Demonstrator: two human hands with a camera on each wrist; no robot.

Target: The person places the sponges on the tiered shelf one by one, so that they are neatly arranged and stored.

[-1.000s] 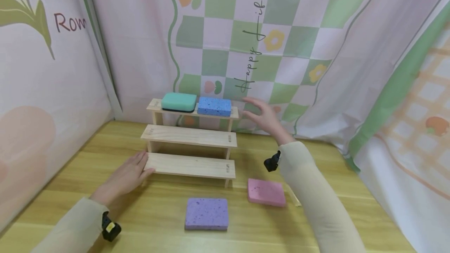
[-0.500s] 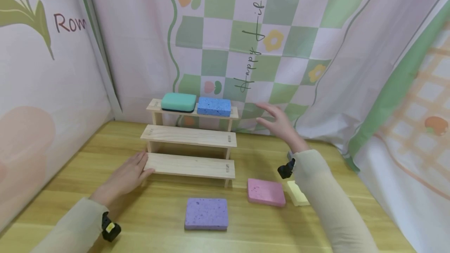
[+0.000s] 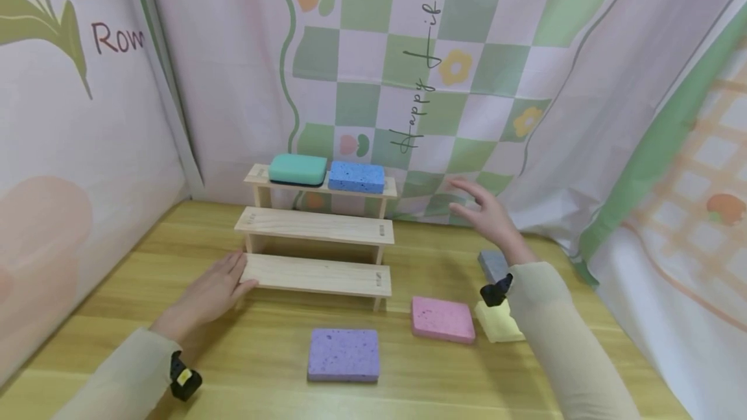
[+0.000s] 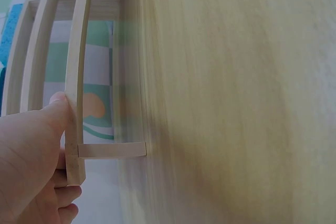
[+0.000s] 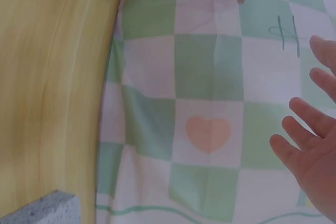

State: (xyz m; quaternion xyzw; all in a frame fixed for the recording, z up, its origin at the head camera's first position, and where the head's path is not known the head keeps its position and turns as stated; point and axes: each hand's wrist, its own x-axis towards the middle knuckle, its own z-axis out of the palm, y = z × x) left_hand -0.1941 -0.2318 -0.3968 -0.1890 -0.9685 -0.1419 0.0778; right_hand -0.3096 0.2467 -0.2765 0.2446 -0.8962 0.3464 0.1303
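A three-tier wooden step shelf (image 3: 315, 223) stands on the table. On its top tier sit a teal sponge (image 3: 297, 169) with a dark underside and a speckled blue sponge (image 3: 356, 177), side by side. My left hand (image 3: 204, 293) grips the left end of the lowest board (image 4: 76, 77); the left wrist view shows the thumb (image 4: 58, 100) on its edge and fingers around its end. Well right of the shelf, my right hand (image 3: 487, 214) hovers above the table holding nothing, fingers apart in the right wrist view.
A purple sponge (image 3: 343, 355) lies in front of the shelf. To the right lie a pink sponge (image 3: 442, 319), a pale yellow sponge (image 3: 498, 323) and a grey sponge (image 3: 492, 264), the last two partly behind the right wrist. A checked curtain (image 3: 408, 83) hangs behind.
My right hand has moved right and slightly down, away from the blue sponge, bringing the yellow and grey sponges into fuller view. My left hand has stayed on the shelf.
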